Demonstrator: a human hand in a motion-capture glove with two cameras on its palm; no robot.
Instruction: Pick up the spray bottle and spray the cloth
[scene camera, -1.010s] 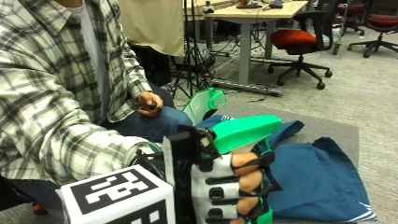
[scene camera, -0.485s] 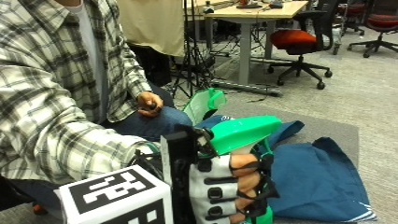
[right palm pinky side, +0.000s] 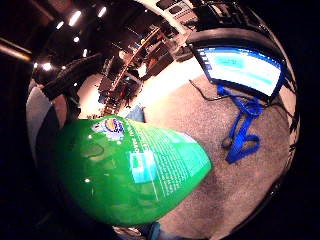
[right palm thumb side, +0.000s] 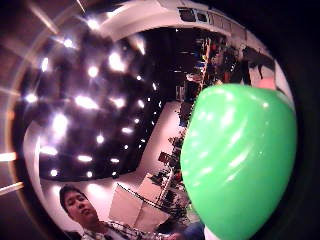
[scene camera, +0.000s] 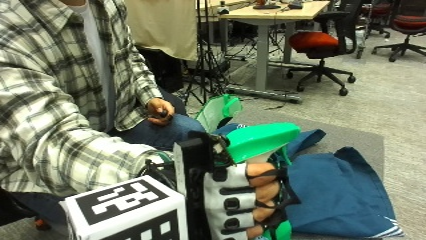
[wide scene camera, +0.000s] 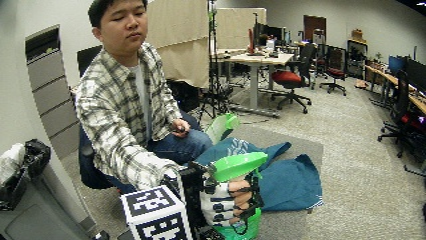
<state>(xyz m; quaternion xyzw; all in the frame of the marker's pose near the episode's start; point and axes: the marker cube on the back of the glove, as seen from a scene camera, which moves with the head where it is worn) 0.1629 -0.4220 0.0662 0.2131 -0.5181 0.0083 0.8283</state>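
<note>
Right hand: your gloved right hand (scene camera: 256, 200) was wrapped around the neck of the spray bottle (scene camera: 263, 141), fingers (scene camera: 265, 191) curled round it below the green spray head (so a closed grasp on the bottle, not an idle hand).
Spray bottle: it stood upright in your grip, held up off the table, with the spray head pointing out over the cloth (scene camera: 336, 192). In the wide outside view the bottle's (wide scene camera: 237, 166) green lower body showed beneath your right hand (wide scene camera: 229, 201).
Palm views: the green body of the bottle (right palm pinky side: 132, 172) filled much of the little finger side view, its printed label facing the camera; the thumb side view showed the bottle's (right palm thumb side: 240, 155) smooth green curve close to your palm.
Cloth: the dark blue cloth lay spread and rumpled on the grey table (scene camera: 363, 137), just beyond and beside the bottle, and reached the table's near edge (you could see a pale striped hem at its corner).
Other hand: your bare left hand (scene camera: 160, 110) rested on your thigh, curled round a small dark thing I could not make out.
Second green thing: a green object (scene camera: 219, 111) stood tilted at the far end of the cloth, near your knee.
</note>
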